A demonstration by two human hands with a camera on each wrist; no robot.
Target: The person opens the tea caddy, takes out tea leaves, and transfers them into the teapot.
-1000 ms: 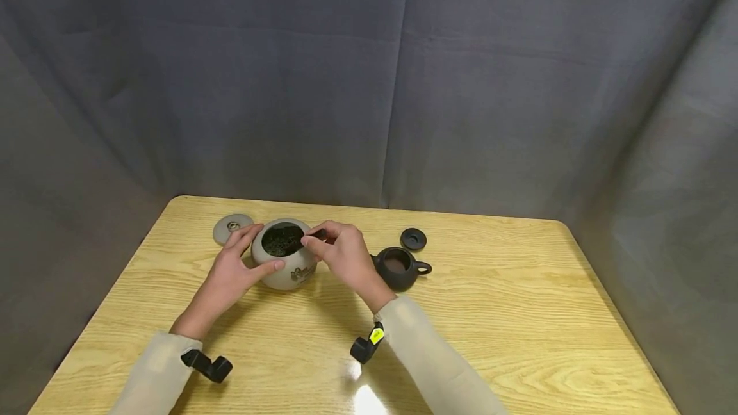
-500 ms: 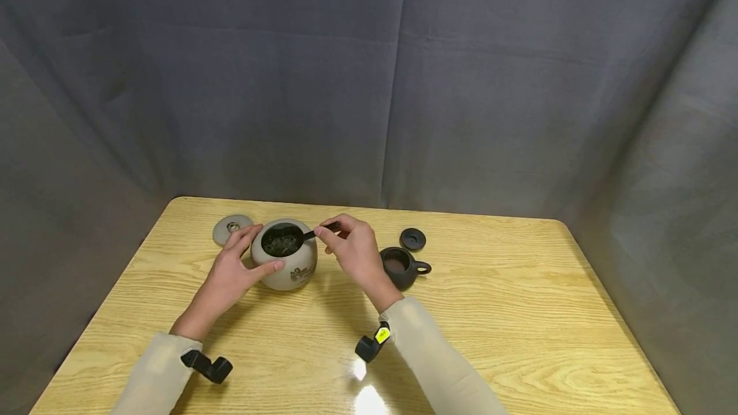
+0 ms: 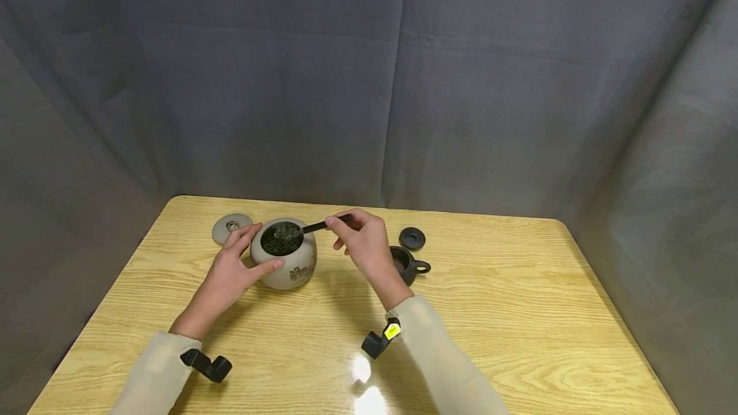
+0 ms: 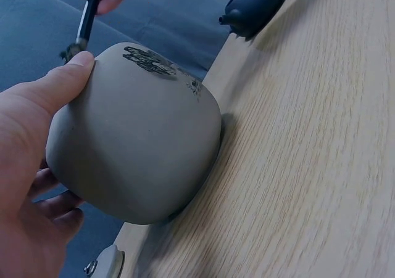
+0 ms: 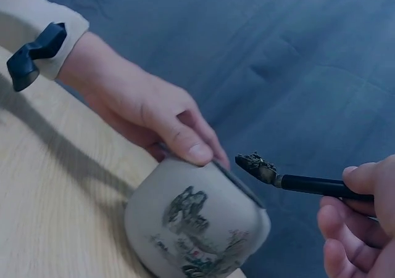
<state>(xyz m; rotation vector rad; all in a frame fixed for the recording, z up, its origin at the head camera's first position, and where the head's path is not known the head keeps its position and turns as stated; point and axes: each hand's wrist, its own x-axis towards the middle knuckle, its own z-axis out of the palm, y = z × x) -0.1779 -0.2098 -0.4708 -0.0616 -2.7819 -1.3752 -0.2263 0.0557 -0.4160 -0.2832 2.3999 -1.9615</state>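
A round grey tea jar [image 3: 275,279] with a painted landscape stands uncovered on the table, dark tea leaves [image 3: 278,248] inside. My left hand [image 3: 230,271] holds its left side, thumb [image 4: 71,77] at the rim and fingers round the wall. Between thumb and fingers, my right hand [image 3: 369,245] pinches the black handle of a small tea scoop [image 5: 311,186]. A heap of dry leaves [image 5: 260,163] lies on the scoop's head, which is raised above the jar's mouth. A dark teapot [image 3: 408,272] sits uncovered behind my right wrist, partly hidden by it.
The jar's grey lid [image 3: 227,228] lies behind my left hand. Farther back than the teapot is its small black lid [image 3: 412,238]. A grey curtain [image 3: 369,82] hangs along the far edge of the wooden table [image 3: 519,300].
My right hand has drawn back to the right and up, lifting the scoop out of the jar with leaves on it. My left hand stays on the jar.
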